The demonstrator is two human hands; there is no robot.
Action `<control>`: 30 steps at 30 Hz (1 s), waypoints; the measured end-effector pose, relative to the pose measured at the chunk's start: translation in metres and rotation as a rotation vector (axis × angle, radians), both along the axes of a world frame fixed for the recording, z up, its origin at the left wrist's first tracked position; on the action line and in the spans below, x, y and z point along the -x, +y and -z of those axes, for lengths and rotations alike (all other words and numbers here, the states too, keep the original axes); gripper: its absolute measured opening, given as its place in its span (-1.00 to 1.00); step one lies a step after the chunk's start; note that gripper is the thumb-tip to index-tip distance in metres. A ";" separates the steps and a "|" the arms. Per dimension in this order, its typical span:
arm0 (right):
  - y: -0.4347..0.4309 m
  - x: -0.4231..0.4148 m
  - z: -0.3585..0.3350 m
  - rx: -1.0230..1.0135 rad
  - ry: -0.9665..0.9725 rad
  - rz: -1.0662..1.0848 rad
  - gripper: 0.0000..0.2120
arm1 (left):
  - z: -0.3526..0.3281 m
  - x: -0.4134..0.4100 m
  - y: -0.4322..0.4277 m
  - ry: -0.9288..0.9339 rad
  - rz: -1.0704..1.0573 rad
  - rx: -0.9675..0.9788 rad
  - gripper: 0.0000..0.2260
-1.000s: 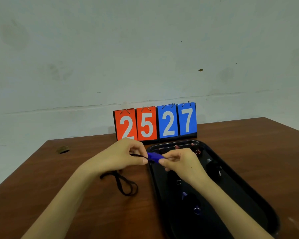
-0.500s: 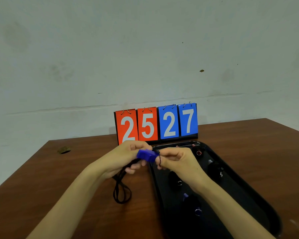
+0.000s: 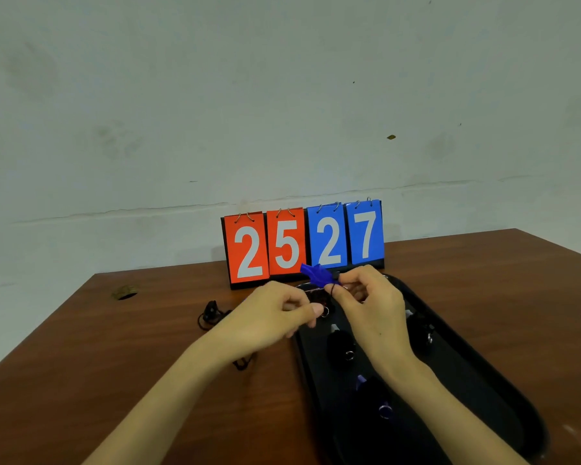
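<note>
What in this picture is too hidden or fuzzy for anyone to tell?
Head view: what the left hand pinches, if anything; its curled fingers cover it.
Head view: how the black cord joins the blue whistle; the right hand, gripping the whistle, hides that end.
Head view: the dark pieces in the tray, blurred, black on black.

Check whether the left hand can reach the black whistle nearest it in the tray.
Probably yes: the left hand, seemingly pinching the cord, is at the tray's edge and the black whistle lies uncovered beside it, clear of the right hand holding the blue whistle.
</note>
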State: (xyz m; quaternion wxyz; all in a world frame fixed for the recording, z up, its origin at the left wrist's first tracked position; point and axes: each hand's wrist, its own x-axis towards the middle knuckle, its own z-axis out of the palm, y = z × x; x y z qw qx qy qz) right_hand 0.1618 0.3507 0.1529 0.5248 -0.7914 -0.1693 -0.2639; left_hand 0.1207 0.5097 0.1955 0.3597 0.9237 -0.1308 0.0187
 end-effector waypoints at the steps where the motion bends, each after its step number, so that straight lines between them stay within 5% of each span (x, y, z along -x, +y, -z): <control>1: 0.000 -0.002 0.002 0.044 -0.029 0.005 -0.86 | -0.003 0.001 0.004 -0.041 -0.014 -0.056 -0.78; 6: 0.001 -0.003 0.005 0.291 -0.091 -0.139 -0.88 | -0.016 0.006 0.018 -0.175 -0.059 -0.250 -0.77; 11: 0.005 0.005 0.001 0.337 0.047 -0.407 -0.86 | -0.020 0.000 0.033 -0.143 -0.014 -0.192 -0.72; 17: 0.007 0.013 -0.005 0.278 0.126 -0.519 -0.77 | -0.014 -0.009 0.035 -0.061 -0.037 -0.055 -0.67; 23: 0.006 0.012 -0.006 0.147 0.188 -0.601 -0.93 | -0.001 -0.010 0.025 0.102 0.029 0.189 -0.62; 30: 0.004 0.010 -0.013 -0.054 0.245 -0.511 -0.85 | 0.007 -0.011 0.022 0.317 -0.028 0.368 -0.72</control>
